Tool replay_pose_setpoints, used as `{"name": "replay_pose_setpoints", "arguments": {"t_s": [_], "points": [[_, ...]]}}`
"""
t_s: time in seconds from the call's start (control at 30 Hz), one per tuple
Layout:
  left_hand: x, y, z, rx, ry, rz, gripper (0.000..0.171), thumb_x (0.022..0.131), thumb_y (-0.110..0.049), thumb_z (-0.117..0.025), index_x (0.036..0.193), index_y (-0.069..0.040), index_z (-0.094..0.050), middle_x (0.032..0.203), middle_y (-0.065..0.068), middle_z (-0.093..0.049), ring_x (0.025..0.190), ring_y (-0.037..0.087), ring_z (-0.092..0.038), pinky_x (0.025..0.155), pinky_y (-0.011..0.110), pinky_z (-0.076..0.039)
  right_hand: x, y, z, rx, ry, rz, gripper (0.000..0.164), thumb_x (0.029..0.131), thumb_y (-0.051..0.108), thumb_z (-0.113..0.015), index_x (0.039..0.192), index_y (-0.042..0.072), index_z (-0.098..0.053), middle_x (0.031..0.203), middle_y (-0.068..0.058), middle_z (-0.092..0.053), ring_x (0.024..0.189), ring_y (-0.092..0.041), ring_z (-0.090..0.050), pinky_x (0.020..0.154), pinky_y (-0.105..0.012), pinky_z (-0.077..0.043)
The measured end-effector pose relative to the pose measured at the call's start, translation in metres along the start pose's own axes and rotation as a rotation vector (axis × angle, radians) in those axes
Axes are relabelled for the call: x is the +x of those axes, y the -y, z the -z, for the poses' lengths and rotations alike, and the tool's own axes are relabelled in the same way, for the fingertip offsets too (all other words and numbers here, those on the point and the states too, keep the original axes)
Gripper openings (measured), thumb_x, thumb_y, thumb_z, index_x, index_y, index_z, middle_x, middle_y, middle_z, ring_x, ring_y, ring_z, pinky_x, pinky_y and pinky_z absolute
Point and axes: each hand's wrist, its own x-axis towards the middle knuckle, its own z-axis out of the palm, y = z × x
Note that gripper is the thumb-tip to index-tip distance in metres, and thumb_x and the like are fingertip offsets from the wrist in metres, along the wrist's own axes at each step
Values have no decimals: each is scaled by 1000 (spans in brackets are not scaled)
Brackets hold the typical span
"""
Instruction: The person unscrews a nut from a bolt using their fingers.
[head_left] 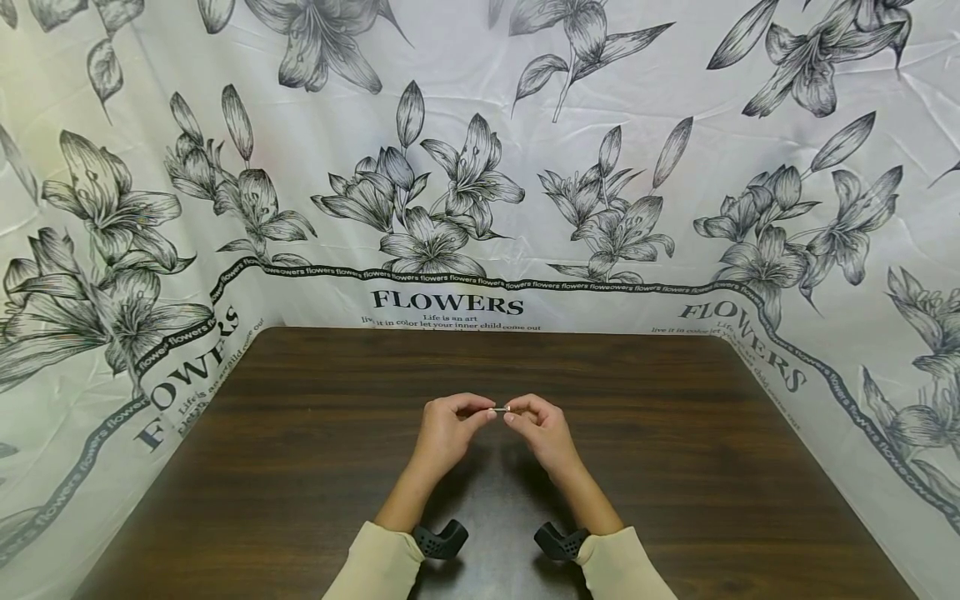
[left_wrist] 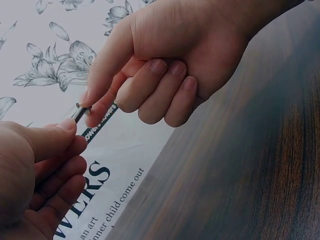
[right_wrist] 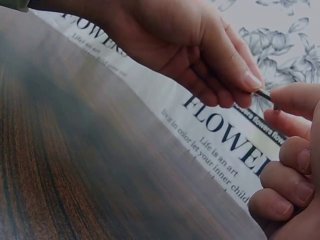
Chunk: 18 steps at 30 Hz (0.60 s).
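A small metal bolt (head_left: 499, 409) lies roughly level between the two hands, held above the table. My left hand (head_left: 444, 429) pinches one end of it between thumb and forefinger. At the other end, thumb and forefinger of my right hand (head_left: 546, 435) pinch its wider end. Thread shows on the bolt (left_wrist: 79, 114) in the left wrist view, just short of that wider end; I cannot tell if this is a head or a nut. In the right wrist view, the bolt (right_wrist: 263, 94) bridges the gap between the fingertips. The right hand's other fingers are curled into the palm.
Below the hands is a dark wood-grain table (head_left: 300, 467). A white cloth (head_left: 480, 208) printed with flowers and lettering hangs behind it and along both sides. Black wrist straps (head_left: 441, 540) sit beside the light sleeves (head_left: 377, 560).
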Motion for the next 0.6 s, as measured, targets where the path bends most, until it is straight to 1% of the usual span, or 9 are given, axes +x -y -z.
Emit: {"name": "replay_pose_setpoints", "arguments": {"t_s": [0.2,0.43,0.5,0.6], "points": [[0,0,0,-18,-2,3,10,81,-11,-79,89,-6,-77,80,-6,-71,71,10,-64,64,28,-54,4,-21,4,-5,-17,65,17,89,-8,-63,105,-12,-63,51,3,-34,40,-4,-28,38,-21,-22],[1,-1,0,-7,-9,16,8,80,-11,-80,87,-9,-77,78,-8,-70,70,9,-64,64,27,-53,4,-25,4,7,-40,120,20,86,-7,-67,105,-10,-65,51,2,-30,41,-6,-25,38,-25,-19],[1,-1,0,-9,-9,14,8,80,-11,-80,87,-8,-77,78,-8,-70,70,9,-64,64,27,-53,4,-23,4,6,-38,112,20,87,-6,-67,106,-11,-64,52,3,-30,42,-6,-25,39,-25,-19],[0,-1,-1,-12,-8,10,8,80,-10,-80,87,-8,-77,79,-7,-70,70,9,-64,64,27,-53,4,-20,4,4,-43,60,17,92,-2,-63,106,-12,-63,51,4,-33,42,-5,-26,40,-23,-20]]}}
